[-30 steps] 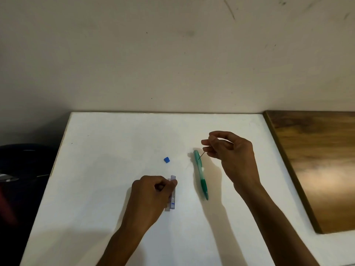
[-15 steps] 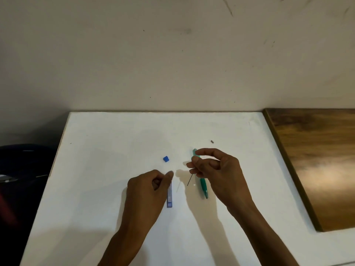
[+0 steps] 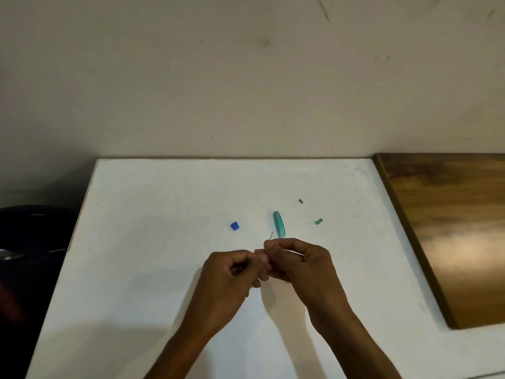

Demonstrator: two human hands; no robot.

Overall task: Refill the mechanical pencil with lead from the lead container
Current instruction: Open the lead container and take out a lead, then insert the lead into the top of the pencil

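The green mechanical pencil (image 3: pixel 279 224) lies on the white table (image 3: pixel 153 242); its near half is hidden behind my right hand (image 3: pixel 303 266). My right hand pinches a thin lead (image 3: pixel 271 235) that sticks up just left of the pencil. My left hand (image 3: pixel 232 277) is curled shut, and its fingertips touch the right hand's. The lead container is hidden in the left fist; only a dark sliver shows between the fingers. The container's blue cap (image 3: pixel 234 225) lies to the left of the pencil.
A small green pencil cap (image 3: pixel 318 221) and a tiny grey piece (image 3: pixel 301 201) lie to the right of the pencil. A brown wooden board (image 3: pixel 451 228) adjoins the table on the right. A wall stands behind, and a dark object (image 3: pixel 30 242) sits off the left edge.
Both hands have come together in front of the pencil. The lead container, earlier under my left fingers on the table, is no longer in sight. The lead now points up instead of down.
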